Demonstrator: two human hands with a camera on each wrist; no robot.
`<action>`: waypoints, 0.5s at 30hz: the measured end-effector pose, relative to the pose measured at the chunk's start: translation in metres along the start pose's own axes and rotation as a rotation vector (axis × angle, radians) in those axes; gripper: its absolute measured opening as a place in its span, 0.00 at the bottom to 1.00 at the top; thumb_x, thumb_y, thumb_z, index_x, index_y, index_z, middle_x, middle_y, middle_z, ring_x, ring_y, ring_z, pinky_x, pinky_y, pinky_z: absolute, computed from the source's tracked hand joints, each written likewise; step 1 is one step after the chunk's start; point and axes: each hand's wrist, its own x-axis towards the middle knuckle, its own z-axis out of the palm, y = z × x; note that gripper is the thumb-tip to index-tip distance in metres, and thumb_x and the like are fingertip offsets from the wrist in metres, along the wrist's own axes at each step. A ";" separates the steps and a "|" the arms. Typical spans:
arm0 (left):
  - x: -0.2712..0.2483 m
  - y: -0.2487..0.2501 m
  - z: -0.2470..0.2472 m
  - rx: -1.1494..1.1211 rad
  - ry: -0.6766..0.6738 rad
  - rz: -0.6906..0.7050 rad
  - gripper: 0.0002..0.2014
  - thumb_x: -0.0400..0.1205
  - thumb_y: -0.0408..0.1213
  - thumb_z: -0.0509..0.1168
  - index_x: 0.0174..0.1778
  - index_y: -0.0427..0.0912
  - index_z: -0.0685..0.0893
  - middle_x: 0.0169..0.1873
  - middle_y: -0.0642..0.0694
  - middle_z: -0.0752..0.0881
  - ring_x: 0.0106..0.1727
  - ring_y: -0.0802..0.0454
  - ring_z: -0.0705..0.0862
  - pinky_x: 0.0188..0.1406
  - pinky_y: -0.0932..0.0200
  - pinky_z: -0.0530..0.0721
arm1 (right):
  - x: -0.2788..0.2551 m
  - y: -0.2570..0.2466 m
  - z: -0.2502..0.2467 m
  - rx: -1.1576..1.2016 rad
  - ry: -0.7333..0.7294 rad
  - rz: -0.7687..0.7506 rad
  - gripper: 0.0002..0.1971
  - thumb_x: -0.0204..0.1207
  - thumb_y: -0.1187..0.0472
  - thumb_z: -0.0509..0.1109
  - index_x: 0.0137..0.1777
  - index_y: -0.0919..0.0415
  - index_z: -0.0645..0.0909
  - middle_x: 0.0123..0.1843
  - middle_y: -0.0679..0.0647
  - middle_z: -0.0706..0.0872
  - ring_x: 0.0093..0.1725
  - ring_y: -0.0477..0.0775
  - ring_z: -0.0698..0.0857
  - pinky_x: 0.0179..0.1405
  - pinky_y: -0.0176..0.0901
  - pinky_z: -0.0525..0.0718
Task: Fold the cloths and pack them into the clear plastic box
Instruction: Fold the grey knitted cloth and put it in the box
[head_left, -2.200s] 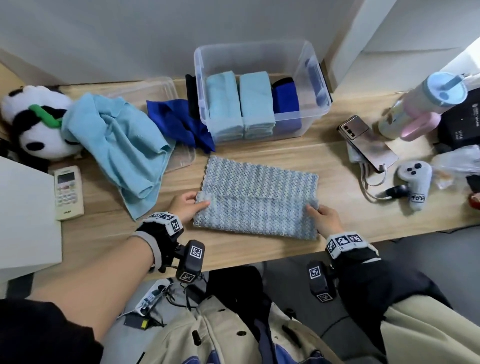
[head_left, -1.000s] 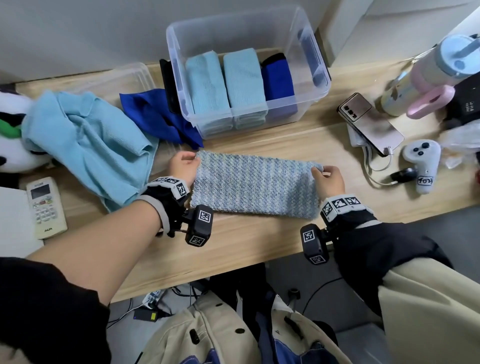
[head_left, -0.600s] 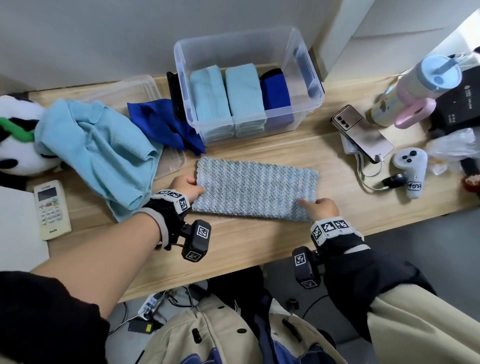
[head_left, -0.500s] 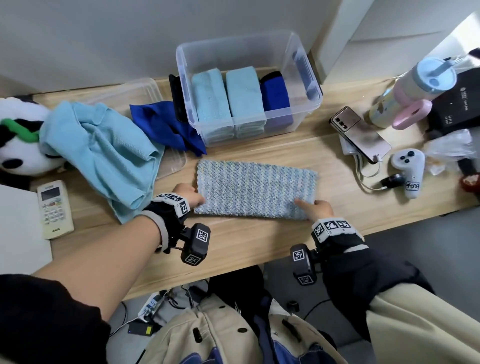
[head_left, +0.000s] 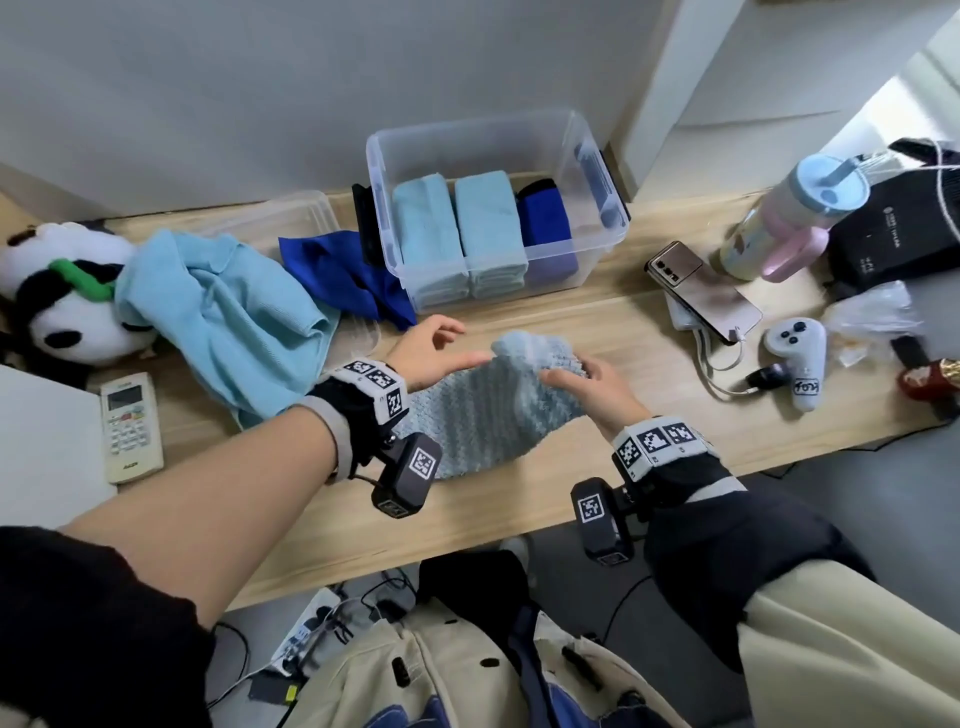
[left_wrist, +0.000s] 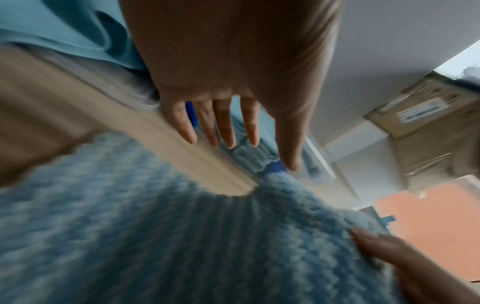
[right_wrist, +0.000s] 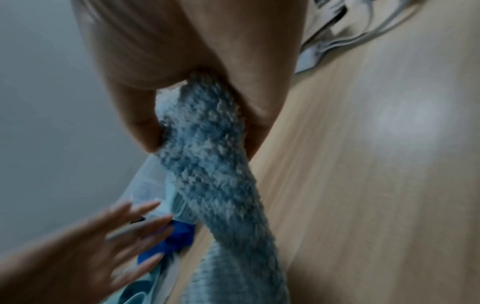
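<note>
A grey-blue knit cloth (head_left: 483, 421) lies folded on the wooden table (head_left: 597, 322). My right hand (head_left: 566, 376) pinches its right end and holds it raised over the cloth's middle; the right wrist view shows the cloth (right_wrist: 202, 123) between thumb and fingers. My left hand (head_left: 462, 343) hovers open just left of that raised end, fingers (left_wrist: 226, 127) straight above the cloth (left_wrist: 155, 236). The clear plastic box (head_left: 467, 127) behind holds two folded light blue stacks and a dark blue one. A loose light blue cloth (head_left: 223, 312) and a dark blue cloth (head_left: 343, 275) lie left of the box.
A panda plush (head_left: 67, 312) and a remote (head_left: 130, 426) sit at the far left. A clear lid (head_left: 270, 223) lies under the loose cloths. On the right are a phone (head_left: 701, 296), a white controller (head_left: 797, 358), a tumbler (head_left: 800, 218) and a black box (head_left: 893, 244).
My right hand has taken hold of the cloth's right end, lifted it and carried it left. My left hand has come off the left edge and opened above the cloth.
</note>
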 end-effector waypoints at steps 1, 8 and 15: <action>0.002 0.012 0.000 -0.022 -0.027 0.030 0.26 0.72 0.54 0.72 0.63 0.48 0.77 0.62 0.47 0.78 0.65 0.52 0.77 0.67 0.57 0.73 | -0.005 -0.009 0.004 -0.008 -0.053 -0.017 0.22 0.63 0.60 0.76 0.58 0.59 0.80 0.54 0.59 0.87 0.51 0.58 0.87 0.60 0.55 0.82; -0.001 0.050 0.000 -0.018 -0.251 -0.051 0.47 0.62 0.76 0.57 0.62 0.39 0.83 0.66 0.40 0.82 0.61 0.46 0.82 0.68 0.49 0.75 | -0.020 -0.050 0.000 0.004 -0.256 -0.115 0.15 0.69 0.72 0.71 0.46 0.52 0.74 0.46 0.49 0.83 0.44 0.47 0.83 0.56 0.47 0.82; -0.004 0.049 -0.007 -0.243 -0.192 0.126 0.14 0.76 0.38 0.71 0.53 0.33 0.87 0.38 0.46 0.88 0.40 0.58 0.85 0.50 0.64 0.81 | -0.020 -0.065 -0.018 -0.256 -0.245 -0.146 0.18 0.70 0.70 0.73 0.60 0.60 0.79 0.55 0.60 0.87 0.52 0.59 0.87 0.58 0.55 0.85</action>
